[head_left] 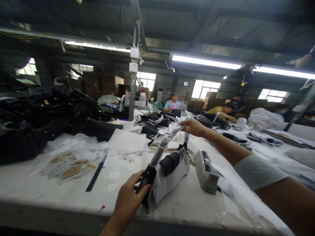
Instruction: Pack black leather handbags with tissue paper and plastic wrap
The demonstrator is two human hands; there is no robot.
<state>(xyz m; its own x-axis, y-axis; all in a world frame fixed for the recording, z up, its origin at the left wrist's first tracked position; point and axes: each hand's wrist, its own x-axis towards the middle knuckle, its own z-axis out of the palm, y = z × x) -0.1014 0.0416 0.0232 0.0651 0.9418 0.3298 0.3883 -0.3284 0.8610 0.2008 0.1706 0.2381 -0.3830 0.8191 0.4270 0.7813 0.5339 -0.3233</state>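
We have the black handbag (169, 180), partly covered in translucent white wrapping, upright near the front edge of the white worktable (98, 203). Our left hand (129, 190) is pinched around the bag's near black end, thumb on one side and fingers on the other. Our right hand (193, 127) is closed at the top of the raised handle (159, 152), which is wrapped in clear film; we cannot tell how tightly those fingers press. Just right of the bag we see a grey tape dispenser (206, 170). On our left lie a flat black strip (95, 175), white paper sheets (126, 141) and a heap of small packets (71, 167), with a dark pile of black bags (46, 111) behind, while a co-worker (172, 104) sits beyond the table's far side
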